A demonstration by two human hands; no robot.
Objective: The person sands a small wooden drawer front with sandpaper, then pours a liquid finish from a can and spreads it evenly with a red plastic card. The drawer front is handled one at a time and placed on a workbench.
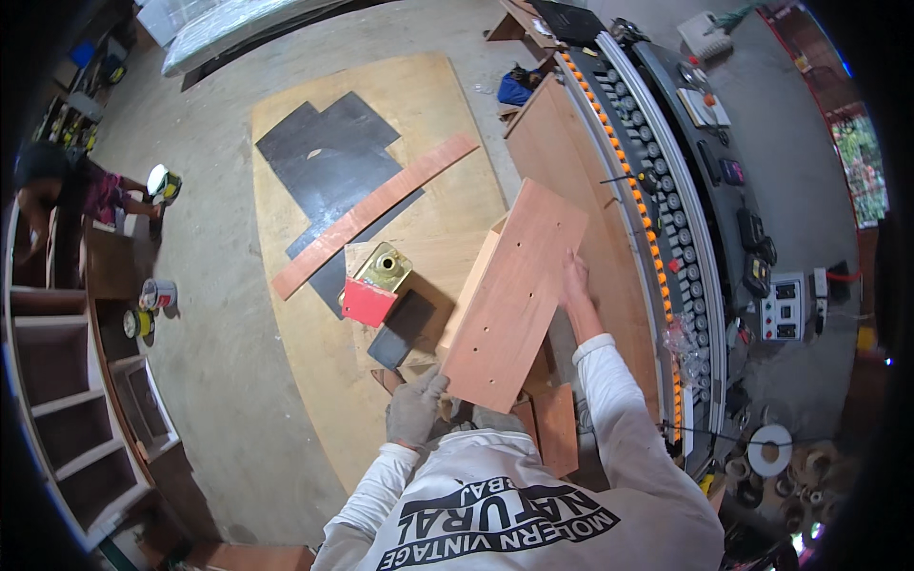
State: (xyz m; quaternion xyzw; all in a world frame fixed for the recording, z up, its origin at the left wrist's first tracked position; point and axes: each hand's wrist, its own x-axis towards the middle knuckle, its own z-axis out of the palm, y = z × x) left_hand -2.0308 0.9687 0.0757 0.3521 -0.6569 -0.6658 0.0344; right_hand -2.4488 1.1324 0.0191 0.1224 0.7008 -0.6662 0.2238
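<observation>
A reddish wooden drawer-like piece [519, 295], its broad face dotted with several small holes, is held slanting in front of me. Pale wood shows along its left side. My left hand [416, 411], in a grey glove, grips its lower left corner. On the right edge, my bare right hand [574, 281] holds it with the fingers partly hidden behind. Left of the piece stands a square metal can [388, 263] with a round opening on top and a red side. A dark block [392, 344] sits close below the can.
A long reddish wood strip [371, 217] lies across dark sheets [328, 152] on a plywood board [447, 95]. To the right runs a machine with orange rollers [633, 186]. At the far left a person [67, 190] works by an open cabinet [71, 409]; paint buckets [159, 293] stand nearby.
</observation>
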